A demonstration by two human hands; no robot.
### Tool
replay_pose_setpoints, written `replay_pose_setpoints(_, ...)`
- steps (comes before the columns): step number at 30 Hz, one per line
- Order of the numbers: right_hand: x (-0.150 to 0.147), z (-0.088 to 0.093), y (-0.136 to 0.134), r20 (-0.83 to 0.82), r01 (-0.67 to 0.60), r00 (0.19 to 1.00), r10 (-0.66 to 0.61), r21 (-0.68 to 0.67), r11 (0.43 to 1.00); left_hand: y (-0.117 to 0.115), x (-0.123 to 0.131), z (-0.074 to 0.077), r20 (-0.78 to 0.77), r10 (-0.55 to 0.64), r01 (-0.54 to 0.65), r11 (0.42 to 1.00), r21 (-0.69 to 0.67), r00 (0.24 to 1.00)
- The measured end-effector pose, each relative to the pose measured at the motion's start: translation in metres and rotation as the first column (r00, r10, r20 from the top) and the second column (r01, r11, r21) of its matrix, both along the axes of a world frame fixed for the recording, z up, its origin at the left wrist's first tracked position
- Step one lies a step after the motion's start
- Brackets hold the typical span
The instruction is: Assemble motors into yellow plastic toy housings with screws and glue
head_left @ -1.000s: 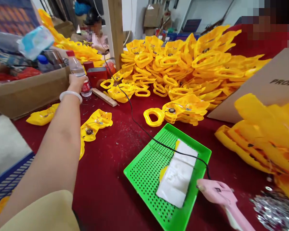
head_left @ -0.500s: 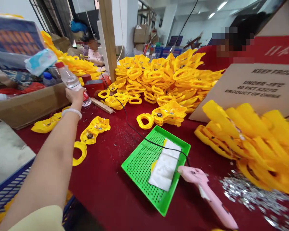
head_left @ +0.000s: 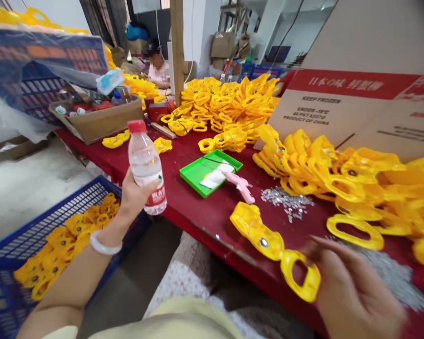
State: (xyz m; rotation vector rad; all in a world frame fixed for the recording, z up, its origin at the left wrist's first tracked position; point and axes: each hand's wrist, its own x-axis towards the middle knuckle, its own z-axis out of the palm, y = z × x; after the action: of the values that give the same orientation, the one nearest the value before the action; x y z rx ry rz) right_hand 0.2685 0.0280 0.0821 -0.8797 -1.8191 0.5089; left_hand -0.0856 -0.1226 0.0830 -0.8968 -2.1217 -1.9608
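Observation:
My left hand [head_left: 137,202] is shut around a clear plastic water bottle [head_left: 145,167] with a red cap and red label, holding it upright above a blue crate. A white bangle [head_left: 106,246] circles that wrist. My right hand [head_left: 353,292], blurred by motion, hangs at the near table edge with its fingers apart and holds nothing. Closest to it lies a yellow moulded plastic piece [head_left: 268,245] with a ring-shaped end and a small round metal disc. I cannot tell whether the fingers touch the ring.
The red-covered table [head_left: 205,221] holds a green perforated tray [head_left: 192,175], a pink glue gun [head_left: 242,186], silver glitter [head_left: 288,202] and yellow heaps [head_left: 226,103]. Yellow pieces fill a blue crate [head_left: 56,240] at left. Cardboard [head_left: 325,110] stands behind; a co-worker [head_left: 157,66] sits far back.
My left hand has drawn back from the far table toward me with the bottle. My right hand has come into view at lower right, and the view has swung left and upward.

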Motion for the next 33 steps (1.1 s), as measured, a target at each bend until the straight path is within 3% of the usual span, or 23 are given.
replay_pose_setpoints(1, -0.009, 0.006, -0.009, -0.032, -0.121, 0.992, 0.119, -0.043, 0.992, -0.015, 0.029, -0.01, -0.031, -0.007, 0.005, 0.998, -0.056, 1.0)
replay_pose_setpoints(3, -0.034, 0.018, -0.031, 0.013, -0.445, 0.895, 0.445, -0.02, 0.895, -0.042, 0.08, -0.03, -0.08, -0.051, 0.036, 0.984, -0.173, 0.996)
replay_pose_setpoints(5, -0.059, 0.024, -0.052, 0.161, -0.571, 0.813, 0.56, 0.029, 0.821, -0.061, 0.119, -0.05, -0.103, -0.104, 0.072, 0.957, -0.28, 0.989)
replay_pose_setpoints(7, -0.076, 0.022, -0.069, 0.332, -0.575, 0.787, 0.521, 0.087, 0.814, -0.076, 0.146, -0.069, -0.135, -0.115, 0.057, 0.927, -0.372, 0.984)
replay_pose_setpoints(10, -0.081, 0.007, -0.086, 0.515, -0.511, 0.775, 0.366, 0.172, 0.842, -0.091, 0.166, -0.094, -0.235, -0.15, 0.028, 0.889, -0.457, 0.96)
replay_pose_setpoints(13, -0.075, -0.01, -0.091, 0.579, -0.493, 0.761, 0.291, 0.225, 0.841, -0.101, 0.169, -0.108, -0.257, -0.271, 0.114, 0.861, -0.496, 0.927)
replay_pose_setpoints(16, -0.07, -0.023, -0.087, 0.584, -0.504, 0.759, 0.288, 0.247, 0.828, -0.103, 0.164, -0.11, -0.191, -0.374, 0.217, 0.807, -0.549, 0.908)
replay_pose_setpoints(20, -0.072, -0.03, -0.075, 0.571, -0.577, 0.737, 0.361, 0.255, 0.776, -0.097, 0.158, -0.103, 0.098, -0.505, 0.461, 0.669, -0.583, 0.858)
replay_pose_setpoints(22, -0.074, -0.03, -0.068, 0.557, -0.657, 0.699, 0.448, 0.254, 0.71, -0.094, 0.154, -0.101, 0.308, -0.591, 0.655, 0.563, -0.504, 0.746)
replay_pose_setpoints(24, -0.075, -0.025, -0.061, 0.559, -0.75, 0.622, 0.548, 0.224, 0.623, -0.092, 0.148, -0.101, 0.464, -0.659, 0.806, 0.477, -0.351, 0.592)
replay_pose_setpoints(26, -0.077, -0.016, -0.054, 0.592, -0.835, 0.502, 0.631, 0.142, 0.531, -0.091, 0.141, -0.103, 0.524, -0.695, 0.866, 0.449, -0.219, 0.493)
replay_pose_setpoints(28, -0.078, -0.007, -0.05, 0.64, -0.894, 0.359, 0.679, 0.029, 0.446, -0.091, 0.134, -0.106, 0.528, -0.706, 0.874, 0.451, -0.179, 0.472)
replay_pose_setpoints(30, -0.08, -0.001, -0.05, 0.68, -0.915, 0.263, 0.684, -0.048, 0.4, -0.093, 0.127, -0.108, 0.533, -0.697, 0.873, 0.444, -0.203, 0.479)
replay_pose_setpoints(31, -0.081, 0.001, -0.051, 0.703, -0.91, 0.258, 0.663, -0.054, 0.411, -0.094, 0.125, -0.108, 0.539, -0.682, 0.866, 0.445, -0.23, 0.494)
replay_pose_setpoints(33, -0.084, 0.0, -0.055, 0.763, -0.856, 0.336, 0.553, 0.003, 0.516, -0.096, 0.124, -0.106, 0.545, -0.64, 0.839, 0.457, -0.296, 0.541)
